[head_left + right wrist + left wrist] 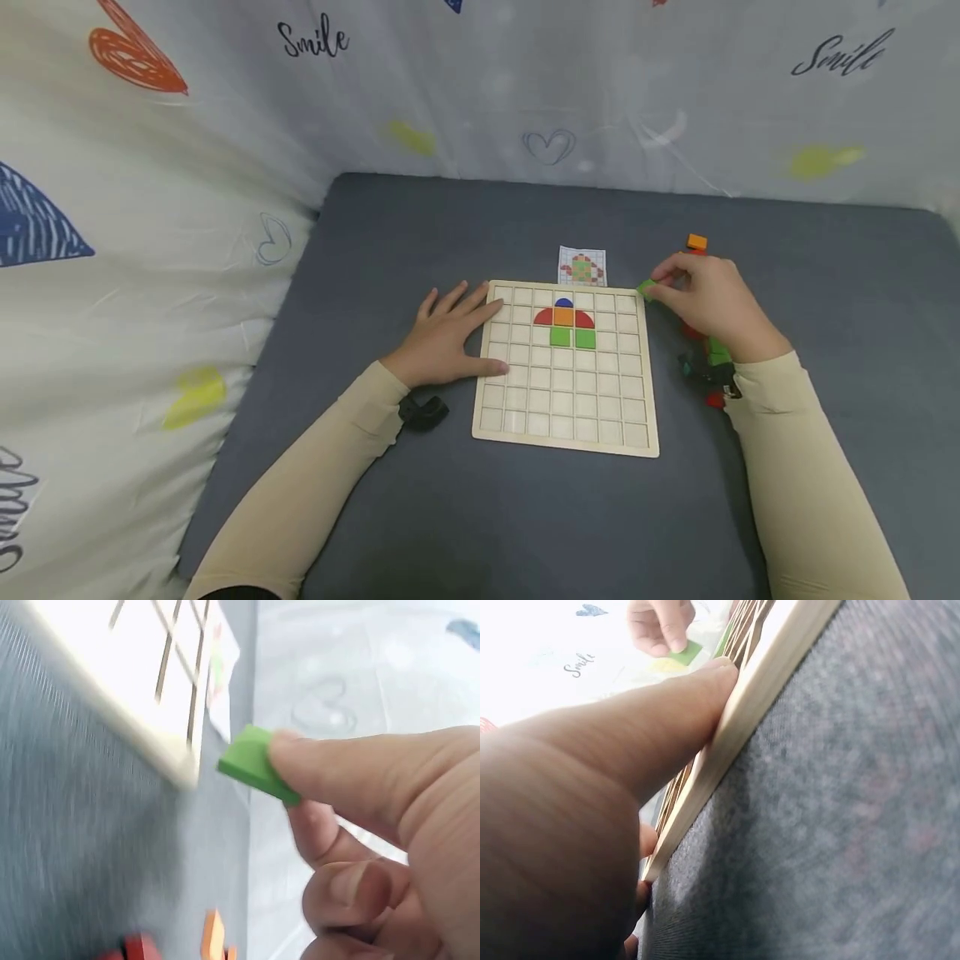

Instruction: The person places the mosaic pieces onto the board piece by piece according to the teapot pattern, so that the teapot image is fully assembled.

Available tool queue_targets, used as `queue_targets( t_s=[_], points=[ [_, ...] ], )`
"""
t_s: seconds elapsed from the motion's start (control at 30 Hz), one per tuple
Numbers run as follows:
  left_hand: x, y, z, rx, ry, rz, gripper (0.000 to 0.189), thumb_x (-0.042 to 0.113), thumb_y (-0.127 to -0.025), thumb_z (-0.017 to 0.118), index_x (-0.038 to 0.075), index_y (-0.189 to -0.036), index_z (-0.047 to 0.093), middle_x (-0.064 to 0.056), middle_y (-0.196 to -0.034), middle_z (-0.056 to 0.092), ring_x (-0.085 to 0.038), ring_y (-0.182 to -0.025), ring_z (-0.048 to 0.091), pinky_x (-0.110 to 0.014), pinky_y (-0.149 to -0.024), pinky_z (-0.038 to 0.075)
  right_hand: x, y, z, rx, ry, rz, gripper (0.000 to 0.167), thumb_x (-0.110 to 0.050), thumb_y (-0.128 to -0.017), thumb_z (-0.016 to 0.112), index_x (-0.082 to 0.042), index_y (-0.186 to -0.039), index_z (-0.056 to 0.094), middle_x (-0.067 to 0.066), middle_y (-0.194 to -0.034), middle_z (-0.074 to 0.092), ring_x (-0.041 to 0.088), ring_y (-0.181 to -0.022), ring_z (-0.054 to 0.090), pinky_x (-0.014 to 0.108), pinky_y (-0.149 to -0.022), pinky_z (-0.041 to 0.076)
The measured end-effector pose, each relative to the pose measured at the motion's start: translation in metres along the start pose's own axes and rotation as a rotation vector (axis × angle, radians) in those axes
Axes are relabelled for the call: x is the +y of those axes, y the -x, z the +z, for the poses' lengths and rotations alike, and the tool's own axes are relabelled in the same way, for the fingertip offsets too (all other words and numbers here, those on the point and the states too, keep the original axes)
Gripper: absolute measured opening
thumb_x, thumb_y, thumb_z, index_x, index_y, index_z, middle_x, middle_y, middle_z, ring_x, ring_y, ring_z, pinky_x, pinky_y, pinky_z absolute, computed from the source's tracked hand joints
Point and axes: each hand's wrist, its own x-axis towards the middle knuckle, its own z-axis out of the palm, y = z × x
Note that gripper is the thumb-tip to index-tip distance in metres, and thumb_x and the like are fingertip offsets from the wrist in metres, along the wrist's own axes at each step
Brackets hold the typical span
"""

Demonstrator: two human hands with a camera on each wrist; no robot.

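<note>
A wooden grid board (566,442) lies on the table, with a blue half-round tile (564,302), an orange square tile (563,317), a red rounded tile (543,317) on each side of it and two green square tiles (585,338) below. My left hand (453,337) rests spread on the board's left edge; in the left wrist view its thumb (682,697) lies over the wooden rim. My right hand (712,300) pinches a green square tile (251,761) between thumb and fingers, just off the board's top right corner.
Behind the board lies a small printed pattern card (582,267). Loose tiles lie to the right, partly under my right hand: an orange one (697,242), a green one (718,352) and red ones (715,400). A printed curtain (480,100) hangs behind the table.
</note>
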Motion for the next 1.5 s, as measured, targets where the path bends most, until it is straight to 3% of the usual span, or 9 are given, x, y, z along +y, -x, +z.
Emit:
queue_targets(
  t_s=[0.2, 0.33, 0.57, 0.8, 1.07, 1.27, 1.5],
  points=[
    [0.002, -0.002, -0.002, -0.001, 0.002, -0.001, 0.103, 0.075, -0.088, 0.068, 0.03, -0.169, 0.024, 0.004, -0.177, 0.004, -0.027, -0.164, -0.003, -0.061, -0.126, -0.011, -0.02, -0.006, 0.008, -0.006, -0.019, -0.089, 0.015, -0.019, -0.096, 0.078, -0.007, -0.105, 0.076, 0.008, -0.093, 0.073, 0.022, -0.055, 0.049, 0.034, -0.051, 0.041],
    [0.002, -0.002, -0.002, 0.007, -0.002, -0.001, 0.103, 0.074, -0.088, 0.069, 0.029, -0.169, 0.026, 0.003, -0.177, 0.005, -0.028, -0.164, -0.002, -0.062, -0.126, -0.01, -0.038, -0.011, 0.017, -0.076, -0.069, -0.126, 0.014, -0.02, -0.097, 0.079, -0.009, -0.104, 0.076, 0.006, -0.093, 0.072, 0.022, -0.059, 0.049, 0.034, -0.054, 0.043],
    [0.001, -0.002, 0.0, -0.004, -0.001, 0.003, 0.102, 0.076, -0.089, 0.067, 0.03, -0.169, 0.024, 0.004, -0.177, 0.003, -0.026, -0.164, -0.003, -0.061, -0.126, -0.011, -0.062, -0.02, 0.04, -0.185, -0.112, -0.274, 0.009, -0.019, -0.096, 0.08, -0.012, -0.101, 0.076, 0.001, -0.092, 0.071, 0.019, -0.06, 0.052, 0.034, -0.061, 0.046],
    [-0.002, -0.002, 0.0, -0.006, -0.008, 0.011, 0.101, 0.075, -0.09, 0.066, 0.029, -0.17, 0.024, 0.002, -0.178, 0.004, -0.027, -0.164, -0.003, -0.063, -0.126, -0.01, -0.087, -0.025, 0.059, -0.286, -0.195, -0.329, 0.007, -0.018, -0.095, 0.081, -0.015, -0.101, 0.078, -0.002, -0.093, 0.073, 0.017, -0.064, 0.055, 0.035, -0.063, 0.048],
    [0.0, -0.003, 0.0, -0.008, -0.017, 0.008, 0.101, 0.077, -0.09, 0.065, 0.031, -0.169, 0.024, 0.004, -0.177, 0.004, -0.025, -0.164, -0.004, -0.061, -0.127, -0.011, -0.088, -0.026, 0.068, -0.41, -0.2, -0.322, 0.004, -0.016, -0.096, 0.08, -0.014, -0.099, 0.078, -0.003, -0.084, 0.071, 0.016, -0.073, 0.059, 0.037, -0.073, 0.052],
    [0.001, -0.002, 0.0, -0.005, -0.014, 0.01, 0.101, 0.076, -0.09, 0.066, 0.029, -0.169, 0.025, 0.003, -0.177, 0.004, -0.026, -0.164, -0.003, -0.061, -0.126, -0.01, -0.083, -0.025, 0.072, -0.391, -0.183, -0.389, 0.007, -0.01, -0.093, 0.082, -0.01, -0.099, 0.079, -0.002, -0.088, 0.072, 0.014, -0.077, 0.062, 0.037, -0.076, 0.054],
    [0.0, -0.003, 0.001, -0.003, -0.014, 0.009, 0.102, 0.076, -0.089, 0.066, 0.03, -0.169, 0.024, 0.004, -0.177, 0.004, -0.026, -0.164, -0.003, -0.062, -0.126, -0.01, -0.081, -0.023, 0.073, -0.379, -0.146, -0.369, 0.008, -0.01, -0.095, 0.081, -0.011, -0.102, 0.08, 0.0, -0.098, 0.073, 0.016, -0.084, 0.063, 0.037, -0.08, 0.054]
  ],
)
